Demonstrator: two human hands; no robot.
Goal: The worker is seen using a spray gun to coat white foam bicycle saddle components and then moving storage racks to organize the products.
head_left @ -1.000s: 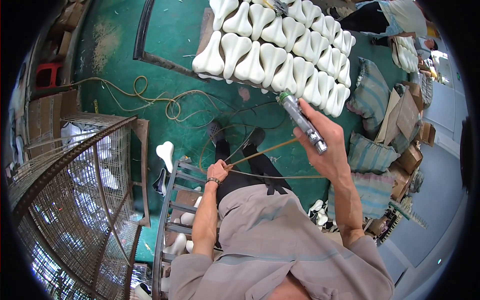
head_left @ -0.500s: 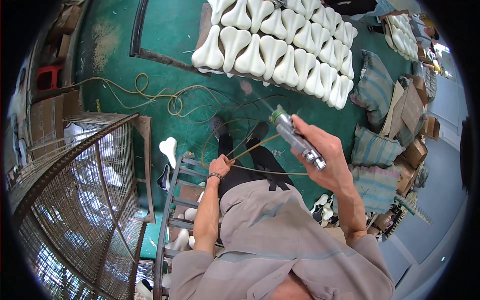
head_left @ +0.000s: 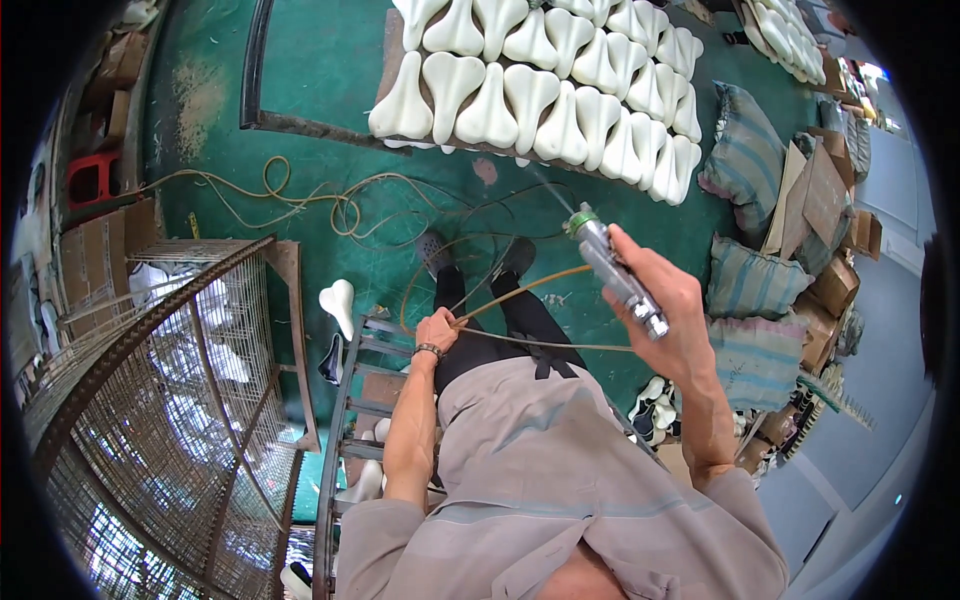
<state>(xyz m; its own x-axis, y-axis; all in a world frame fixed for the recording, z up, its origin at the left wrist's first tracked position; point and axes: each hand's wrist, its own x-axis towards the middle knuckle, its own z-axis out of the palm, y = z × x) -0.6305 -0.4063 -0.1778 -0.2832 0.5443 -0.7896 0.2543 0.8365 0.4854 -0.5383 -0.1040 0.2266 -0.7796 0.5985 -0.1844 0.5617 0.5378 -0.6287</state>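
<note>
My right hand (head_left: 665, 310) is wrapped round a silver spray gun (head_left: 622, 283) with a green front ring. A thin mist streams from its nozzle toward the far side. My left hand (head_left: 437, 333), a beaded band at its wrist, is closed round a thin yellowish hose (head_left: 520, 288) in front of my waist. Beyond the gun, rows of white foam bicycle saddles (head_left: 540, 95) lie close together on a raised board. Neither hand touches them.
At left stands a rusty wire-mesh rack (head_left: 150, 420); beside it one white saddle (head_left: 338, 303) lies on the green floor. Loops of hose (head_left: 345, 205) cross the floor near my feet. A metal frame (head_left: 340, 430) is at my left, striped sacks (head_left: 755, 280) and cardboard boxes (head_left: 830, 290) at right.
The spray gun and my right hand have shifted slightly to the right. The board of saddles sits a little farther up and left in the view. My left hand stays on the hose.
</note>
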